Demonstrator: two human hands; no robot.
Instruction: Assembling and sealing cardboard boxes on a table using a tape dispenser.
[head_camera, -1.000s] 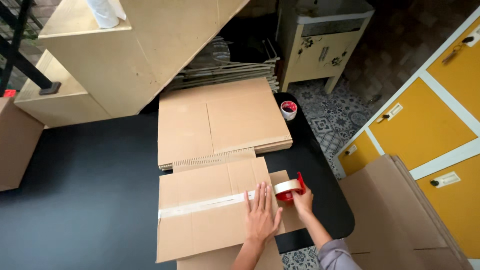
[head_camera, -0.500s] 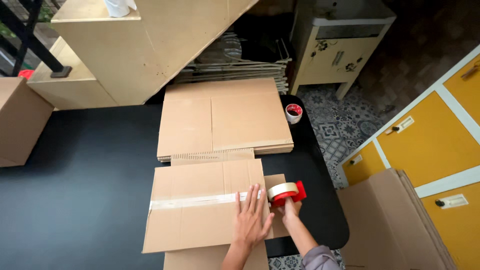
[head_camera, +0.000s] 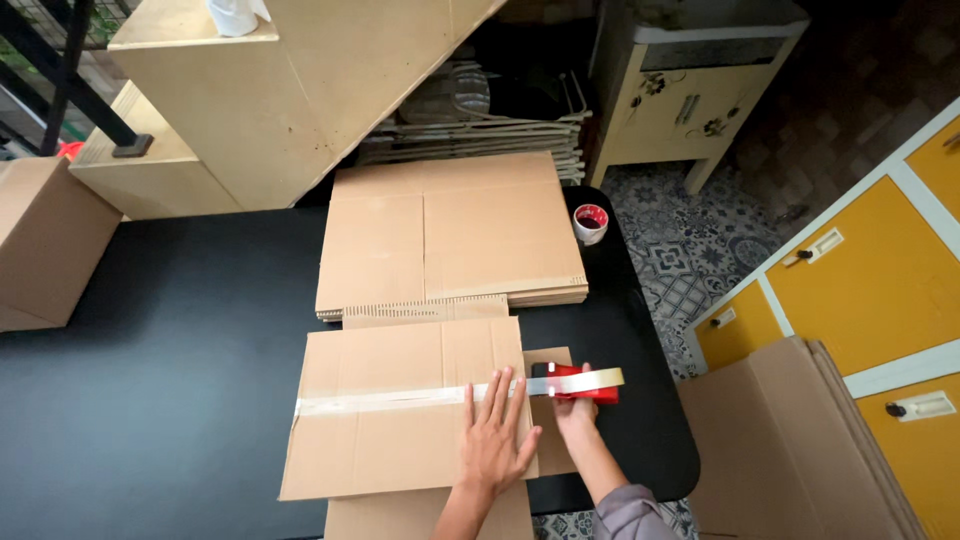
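A flattened cardboard box (head_camera: 390, 440) lies on the black table (head_camera: 150, 400) in front of me, with a strip of clear tape (head_camera: 380, 401) running across its middle seam. My left hand (head_camera: 495, 435) presses flat on the box near its right end, fingers spread, just below the tape. My right hand (head_camera: 575, 412) grips a red tape dispenser (head_camera: 585, 384) at the box's right edge, where a small flap sticks out. The tape roll sits on the dispenser.
A stack of flat cardboard sheets (head_camera: 450, 235) lies farther back on the table. A small tape roll (head_camera: 590, 222) stands at the table's far right edge. A cardboard box (head_camera: 45, 240) sits at left. Leaning cardboard (head_camera: 790, 450) and yellow cabinets (head_camera: 860, 290) stand at right.
The dispenser has been drawn a little farther right, past the box's right edge. My left hand stays pressed on the box. The camera view has shifted slightly.
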